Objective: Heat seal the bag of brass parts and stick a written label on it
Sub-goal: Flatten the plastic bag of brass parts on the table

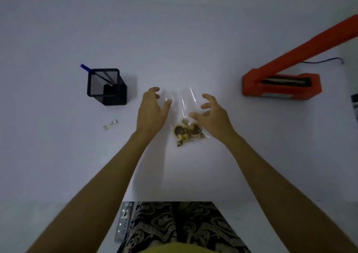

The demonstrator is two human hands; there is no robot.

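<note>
The clear bag [183, 115] lies flat at the centre of the white table [174, 39], mouth toward the far side; the brass parts [187, 133] are bunched at its near end, which leaves the far end free for sealing. The left hand [152, 110] and right hand [210, 115] flank the bag, fingers spread apart and gripping nothing; whether they touch the film cannot be told. The orange heat sealer [280, 85] stands to the right, arm raised, apparently ready to take the bag; the mesh pen holder [105, 87] and small label [110, 124] wait on the left, presumably for labelling.
</note>
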